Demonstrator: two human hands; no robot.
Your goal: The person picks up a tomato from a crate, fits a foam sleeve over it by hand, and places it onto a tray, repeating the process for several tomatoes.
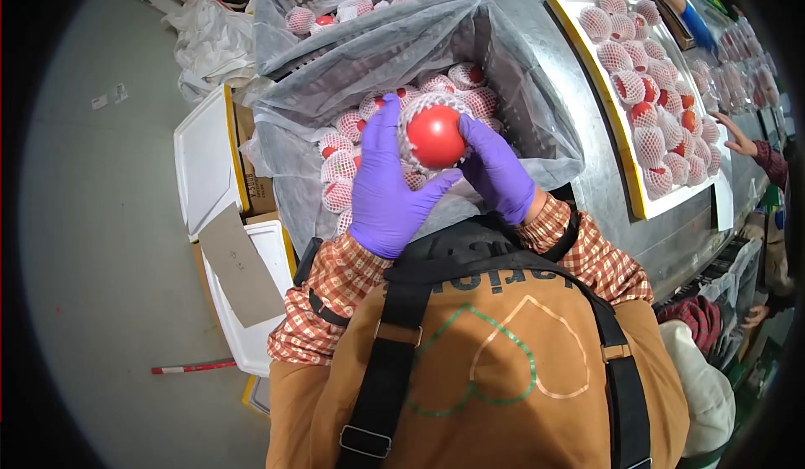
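Between my hands is a round red fruit point(436, 136) in a white foam net sleeve, its smooth red face turned up toward me. My left hand point(390, 184), in a purple glove, cups its left side, fingers stretched up along it and thumb across below. From the right, my right hand point(496, 167), gloved alike, grips the fruit with thumb and fingertips at the net's edge. Right beneath is a crate lined with grey plastic sheet point(537, 125), where more netted red fruits point(339, 167) lie; my hands and the held fruit hide part of them.
Behind stands another lined crate point(369, 29) with netted fruits. On the metal table point(587, 146) at right, a white tray with yellow edge point(641, 196) holds rows of them. White lids point(205, 155) and cardboard point(239, 264) are at left. Another person's hand point(736, 136) is beyond the tray.
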